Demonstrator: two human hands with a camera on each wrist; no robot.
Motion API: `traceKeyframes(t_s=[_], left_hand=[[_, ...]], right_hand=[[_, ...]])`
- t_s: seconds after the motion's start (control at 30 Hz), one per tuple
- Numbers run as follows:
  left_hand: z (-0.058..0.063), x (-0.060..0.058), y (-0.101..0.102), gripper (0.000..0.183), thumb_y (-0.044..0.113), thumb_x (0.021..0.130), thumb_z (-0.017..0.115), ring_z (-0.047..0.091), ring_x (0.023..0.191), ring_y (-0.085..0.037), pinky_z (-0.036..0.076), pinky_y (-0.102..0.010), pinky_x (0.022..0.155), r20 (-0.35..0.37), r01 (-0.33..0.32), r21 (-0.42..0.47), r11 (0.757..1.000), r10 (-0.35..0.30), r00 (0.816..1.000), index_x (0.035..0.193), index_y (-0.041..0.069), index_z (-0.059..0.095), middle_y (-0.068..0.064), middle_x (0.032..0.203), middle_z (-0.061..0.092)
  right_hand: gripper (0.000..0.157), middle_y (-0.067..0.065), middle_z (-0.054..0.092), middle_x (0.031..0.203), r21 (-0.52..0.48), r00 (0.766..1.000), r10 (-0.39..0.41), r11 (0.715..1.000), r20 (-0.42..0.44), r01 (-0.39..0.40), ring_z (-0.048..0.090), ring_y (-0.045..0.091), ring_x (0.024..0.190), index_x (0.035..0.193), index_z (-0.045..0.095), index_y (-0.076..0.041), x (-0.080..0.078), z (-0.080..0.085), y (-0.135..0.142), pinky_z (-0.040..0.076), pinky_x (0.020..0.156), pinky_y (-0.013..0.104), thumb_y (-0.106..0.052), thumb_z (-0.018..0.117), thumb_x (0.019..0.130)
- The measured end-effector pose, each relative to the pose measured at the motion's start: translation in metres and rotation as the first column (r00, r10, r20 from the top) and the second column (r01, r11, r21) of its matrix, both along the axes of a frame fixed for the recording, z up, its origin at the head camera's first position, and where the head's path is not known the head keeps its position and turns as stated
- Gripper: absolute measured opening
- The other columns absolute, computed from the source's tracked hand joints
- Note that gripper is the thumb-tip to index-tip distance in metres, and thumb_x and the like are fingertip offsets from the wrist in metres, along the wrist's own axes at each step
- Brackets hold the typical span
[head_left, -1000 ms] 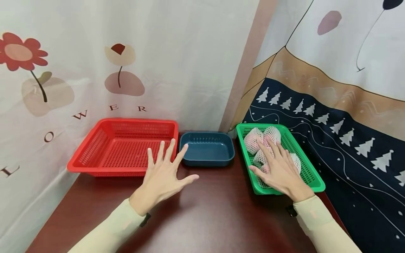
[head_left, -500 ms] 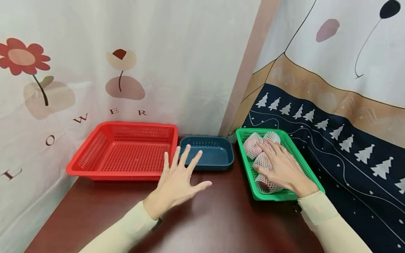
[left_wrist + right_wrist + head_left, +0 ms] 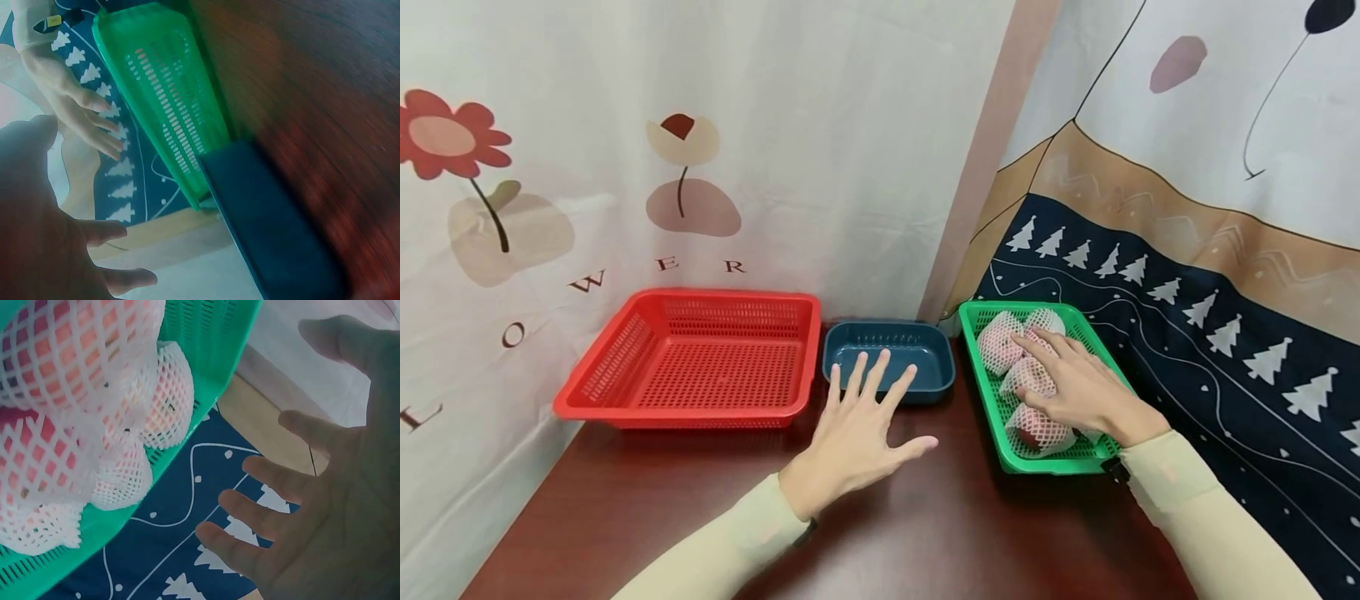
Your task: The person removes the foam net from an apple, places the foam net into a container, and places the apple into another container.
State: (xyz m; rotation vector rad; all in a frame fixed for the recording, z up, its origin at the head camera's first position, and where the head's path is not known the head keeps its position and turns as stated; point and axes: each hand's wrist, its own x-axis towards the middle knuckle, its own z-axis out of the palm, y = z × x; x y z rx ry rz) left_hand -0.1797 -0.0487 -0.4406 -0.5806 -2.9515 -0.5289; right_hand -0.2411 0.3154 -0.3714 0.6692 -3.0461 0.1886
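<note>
Several reddish round fruits in white foam nets lie in the green basket on the right of the table. Above that basket hovers my right hand, its fingers spread and holding nothing. The right wrist view shows the netted fruits apart from the fingers. My left hand is over the table in front of the blue tray, fingers spread, with nothing in it. Part of the fruit is hidden beneath my right hand in the head view.
A red basket with perforated walls stands at the back left, beside the blue tray. The dark red-brown table lies beneath everything. Printed curtains hang close behind the containers and along the right side.
My left hand has moved right, from before the red basket to before the blue tray. My right hand has shifted slightly right, uncovering more of the netted fruit.
</note>
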Motion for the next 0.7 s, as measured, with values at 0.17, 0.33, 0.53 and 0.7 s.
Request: traceKeyframes(t_s=[0.17,0.33,0.53,0.7], left_hand=[[0.0,0.0,0.011,0.107,0.097,0.098,0.048,0.012,0.184,-0.048,0.007,-0.082,0.144,0.005,0.029,0.006,1.0,-0.029,1.0,0.186,0.039,0.027,-0.009,0.198,0.018],[0.0,0.0,0.019,0.106,0.097,0.099,0.049,0.011,0.184,-0.047,0.007,-0.082,0.144,0.021,0.04,0.024,0.999,-0.04,0.999,0.186,0.04,0.027,-0.008,0.198,0.017],[-0.003,-0.002,0.025,0.106,0.096,0.099,0.047,0.012,0.184,-0.046,0.008,-0.082,0.144,0.02,0.047,0.029,0.998,-0.048,0.999,0.186,0.039,0.028,-0.008,0.198,0.017],[-0.006,-0.001,0.031,0.104,0.096,0.101,0.047,0.014,0.184,-0.046,0.01,-0.082,0.144,0.028,0.059,0.023,0.998,-0.059,0.998,0.186,0.04,0.027,-0.008,0.198,0.017]], right_hand=[[0.084,0.025,0.035,0.188,-0.002,0.998,0.038,0.999,0.041,-0.038,0.04,0.066,0.165,0.181,0.043,-0.024,-0.002,0.003,0.003,0.037,0.128,0.09,-0.044,0.077,0.106],[0.086,0.026,0.036,0.188,-0.01,0.994,0.067,0.998,0.089,-0.066,0.036,0.064,0.168,0.18,0.046,-0.024,-0.004,0.004,0.005,0.036,0.126,0.092,-0.036,0.08,0.102],[0.082,0.028,0.044,0.183,-0.011,0.987,0.127,0.992,0.099,-0.127,0.038,0.064,0.168,0.175,0.054,-0.02,-0.007,0.003,0.005,0.038,0.126,0.09,-0.032,0.082,0.099],[0.076,0.027,0.051,0.179,0.0,0.981,0.151,0.988,0.123,-0.153,0.043,0.063,0.165,0.171,0.059,-0.016,-0.007,0.002,0.004,0.041,0.126,0.088,-0.03,0.079,0.099]])
